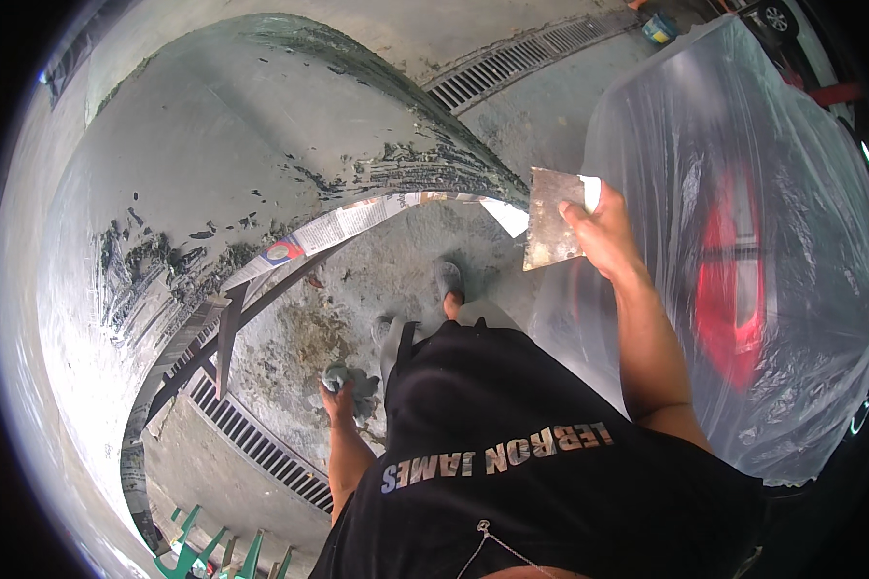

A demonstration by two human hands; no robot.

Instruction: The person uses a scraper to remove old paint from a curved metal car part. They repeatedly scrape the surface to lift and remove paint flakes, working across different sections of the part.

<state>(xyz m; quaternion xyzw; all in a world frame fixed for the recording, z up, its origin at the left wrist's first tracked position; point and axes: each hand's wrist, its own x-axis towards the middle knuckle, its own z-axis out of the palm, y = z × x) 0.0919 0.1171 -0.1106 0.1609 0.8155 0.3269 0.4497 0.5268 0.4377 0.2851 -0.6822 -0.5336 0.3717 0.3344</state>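
Observation:
My right hand (603,232) is closed round a flat, square scraper (548,232) with a worn, stained face, the thumb pressed on it. The scraper is held beside the right tip of a large curved grey panel (232,135). Dark, rough smears of filler (406,166) lie along the panel's near edge and lower left. My left hand (337,400) hangs low near my left side, its fingers closed on a grey lump (336,376) whose kind I cannot make out. Newspaper strips (357,218) line the panel's near edge.
A dark stand (230,338) props up the panel. On the right, clear plastic sheeting (647,145) covers something with a red part. Drain grates (521,63) run through the concrete floor. Green chair-like legs (188,550) stand at the lower left, and a blue bucket (658,29) at the far right.

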